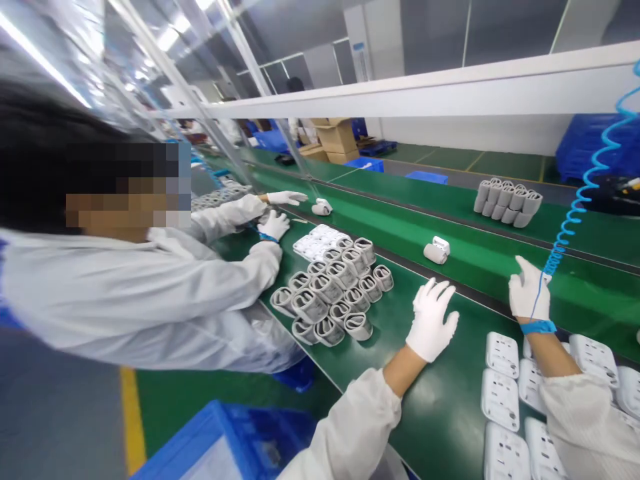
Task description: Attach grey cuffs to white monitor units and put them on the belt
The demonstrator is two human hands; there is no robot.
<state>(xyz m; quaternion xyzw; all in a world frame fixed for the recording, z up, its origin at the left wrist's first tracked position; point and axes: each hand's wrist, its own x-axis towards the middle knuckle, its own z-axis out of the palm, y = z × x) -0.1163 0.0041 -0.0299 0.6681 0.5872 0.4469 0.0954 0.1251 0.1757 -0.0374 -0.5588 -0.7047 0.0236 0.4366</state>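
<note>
My left hand [431,320], in a white glove, hovers over the green worktop with its fingers spread and nothing in them. At the belt's near edge is my gloved right hand [530,291], a blue strap round its wrist. One finger is stretched out; the others are partly hidden, and I see nothing held. Between and beyond the hands, a white device with a rolled grey cuff [437,252] lies on the belt. Left of my left hand stand several rolled grey cuffs [327,287], stacked. Below my right forearm lie rows of white device housings [500,399].
A co-worker's gloved hands [286,198] reach toward the belt [385,230] at the left, near another cuffed device [322,207] and white housings [320,241]. More cuffs [507,202] stand across the belt. A coiled blue cord [575,213] hangs at right; a blue bin [220,433] is below.
</note>
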